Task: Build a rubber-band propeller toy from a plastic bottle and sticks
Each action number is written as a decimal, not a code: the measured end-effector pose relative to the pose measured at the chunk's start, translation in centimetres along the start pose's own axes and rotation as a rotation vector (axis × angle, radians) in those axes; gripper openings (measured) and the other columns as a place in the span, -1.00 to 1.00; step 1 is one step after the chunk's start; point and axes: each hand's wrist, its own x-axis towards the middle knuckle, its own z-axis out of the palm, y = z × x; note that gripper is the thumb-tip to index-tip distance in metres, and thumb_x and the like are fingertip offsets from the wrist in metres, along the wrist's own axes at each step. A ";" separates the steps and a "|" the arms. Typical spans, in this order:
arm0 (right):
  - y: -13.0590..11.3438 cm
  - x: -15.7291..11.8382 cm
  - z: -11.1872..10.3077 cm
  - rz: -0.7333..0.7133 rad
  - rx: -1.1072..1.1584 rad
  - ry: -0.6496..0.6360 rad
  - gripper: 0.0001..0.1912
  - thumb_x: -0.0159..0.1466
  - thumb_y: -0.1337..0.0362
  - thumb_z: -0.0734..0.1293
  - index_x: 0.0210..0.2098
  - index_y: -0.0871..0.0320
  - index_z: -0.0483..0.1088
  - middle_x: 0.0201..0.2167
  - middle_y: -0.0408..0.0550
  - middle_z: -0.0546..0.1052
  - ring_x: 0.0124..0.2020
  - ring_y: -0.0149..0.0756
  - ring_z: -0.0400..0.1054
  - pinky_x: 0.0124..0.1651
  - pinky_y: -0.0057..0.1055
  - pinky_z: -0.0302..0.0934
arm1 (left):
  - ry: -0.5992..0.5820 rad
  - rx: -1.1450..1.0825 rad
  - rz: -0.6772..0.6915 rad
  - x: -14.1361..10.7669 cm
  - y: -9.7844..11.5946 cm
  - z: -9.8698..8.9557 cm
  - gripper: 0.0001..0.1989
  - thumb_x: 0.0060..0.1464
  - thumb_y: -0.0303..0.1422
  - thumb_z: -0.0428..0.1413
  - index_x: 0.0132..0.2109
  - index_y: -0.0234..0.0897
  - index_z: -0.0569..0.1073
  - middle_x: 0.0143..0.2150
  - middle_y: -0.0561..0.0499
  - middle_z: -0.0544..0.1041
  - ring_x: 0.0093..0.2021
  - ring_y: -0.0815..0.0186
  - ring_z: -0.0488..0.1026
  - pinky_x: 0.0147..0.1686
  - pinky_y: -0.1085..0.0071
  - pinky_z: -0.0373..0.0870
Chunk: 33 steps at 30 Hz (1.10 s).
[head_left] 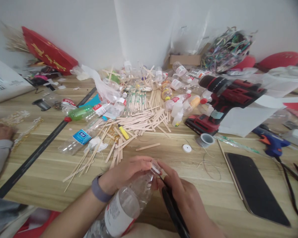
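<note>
Being gripped at its neck by L hand [126,170], fingers curled over it, clear plastic btl [121,211] is tilted, near centre; black-handled tool [172,208] is clasped in R hand [186,196], tip held at btl neck. Wood sticks [141,122] are strewn beyond; drill [221,104] & phone [255,188] are placed to the right.

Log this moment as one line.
left hand: gripping clear plastic bottle near mouth | right hand: holding black-handled tool at bottle's neck | nearby: cordless drill, smartphone, wooden craft sticks
</note>
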 end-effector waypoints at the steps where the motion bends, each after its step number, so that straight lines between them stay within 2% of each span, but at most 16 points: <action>1: -0.1 0.1 -0.1 -0.008 0.003 0.007 -0.58 0.31 0.47 0.05 0.13 0.23 0.21 -0.58 -0.18 0.57 -0.67 -0.34 0.45 -0.63 -0.53 0.24 | -0.001 0.016 0.006 0.0 0.1 0.1 -0.70 0.06 -0.12 0.16 -0.27 -0.31 0.52 -0.34 -0.04 0.54 -0.30 0.24 0.46 -0.20 0.32 0.36; 6: -0.2 0.2 -0.3 -0.033 -0.023 0.011 -0.49 0.20 0.54 0.04 0.13 0.24 0.19 -0.55 -0.16 0.59 -0.66 -0.36 0.46 -0.63 -0.55 0.24 | 0.034 0.046 0.002 -0.2 0.2 0.5 -0.74 0.10 -0.16 0.10 -0.27 -0.27 0.52 -0.37 0.02 0.55 -0.34 0.27 0.46 -0.22 0.33 0.34; 9: -0.1 0.0 -0.1 -0.051 -0.074 0.015 -0.48 0.18 0.54 0.04 0.12 0.24 0.19 -0.59 -0.19 0.55 -0.71 -0.36 0.42 -0.66 -0.54 0.21 | 0.075 0.058 -0.022 -0.2 0.0 0.3 -0.69 0.06 -0.11 0.15 -0.25 -0.29 0.50 -0.35 0.01 0.56 -0.35 0.29 0.46 -0.24 0.35 0.33; 12: 0.1 -0.2 0.1 -0.050 -0.103 0.029 -0.53 0.24 0.52 0.05 0.12 0.22 0.20 -0.62 -0.22 0.53 -0.73 -0.35 0.40 -0.66 -0.52 0.20 | 0.111 0.190 -0.022 -0.2 0.0 -0.2 -0.60 -0.01 -0.05 0.24 -0.22 -0.33 0.49 -0.32 -0.01 0.56 -0.33 0.30 0.45 -0.25 0.38 0.31; 15: 0.1 -0.1 0.0 -0.049 -0.113 0.032 -0.54 0.26 0.52 0.06 0.12 0.19 0.22 -0.61 -0.20 0.55 -0.70 -0.33 0.43 -0.64 -0.51 0.21 | 0.127 0.346 -0.022 -0.4 0.4 -0.2 -0.58 -0.04 -0.06 0.28 -0.23 -0.34 0.47 -0.32 0.01 0.55 -0.32 0.31 0.43 -0.27 0.39 0.30; 20: -0.4 0.3 -0.5 -0.055 -0.116 0.039 -0.46 0.21 0.55 0.07 0.16 0.18 0.22 -0.62 -0.22 0.55 -0.70 -0.34 0.43 -0.64 -0.51 0.17 | 0.166 0.558 -0.038 -0.8 1.2 0.7 -0.68 0.07 -0.13 0.18 -0.17 -0.31 0.51 -0.24 -0.02 0.59 -0.23 0.22 0.48 -0.21 0.34 0.37; 23: -0.4 0.2 -0.6 -0.056 -0.142 0.048 -0.47 0.19 0.55 0.06 0.12 0.18 0.25 -0.64 -0.24 0.54 -0.72 -0.35 0.40 -0.65 -0.51 0.16 | 0.189 0.647 -0.014 -1.1 1.2 1.1 -0.71 0.13 -0.17 0.12 -0.15 -0.29 0.53 -0.21 -0.03 0.60 -0.18 0.20 0.49 -0.19 0.34 0.39; 27: 0.3 -0.6 -0.3 -0.011 -0.160 0.088 -0.58 0.19 0.51 0.07 -0.03 0.14 0.33 -0.64 -0.24 0.51 -0.74 -0.36 0.36 -0.65 -0.52 0.17 | 0.175 0.649 -0.044 -1.3 0.5 1.0 -0.72 0.14 -0.19 0.12 -0.13 -0.28 0.54 -0.26 0.01 0.60 -0.26 0.25 0.48 -0.25 0.38 0.37; 30: 0.9 -1.2 0.0 -0.002 -0.138 0.055 -0.56 0.27 0.48 0.08 0.11 0.16 0.26 -0.59 -0.22 0.52 -0.69 -0.35 0.38 -0.56 -0.51 0.27 | 0.184 0.628 -0.038 -1.3 0.5 0.9 -0.74 0.16 -0.21 0.11 -0.13 -0.28 0.54 -0.27 0.01 0.59 -0.28 0.27 0.47 -0.25 0.38 0.35; 33: 0.8 -1.3 0.1 0.001 -0.092 0.048 -0.54 0.33 0.44 0.08 0.21 0.22 0.14 -0.60 -0.23 0.48 -0.67 -0.35 0.38 -0.53 -0.52 0.30 | 0.154 0.549 0.008 -1.1 0.9 0.8 -0.75 0.17 -0.22 0.08 -0.22 -0.31 0.52 -0.29 -0.02 0.58 -0.24 0.24 0.49 -0.16 0.33 0.36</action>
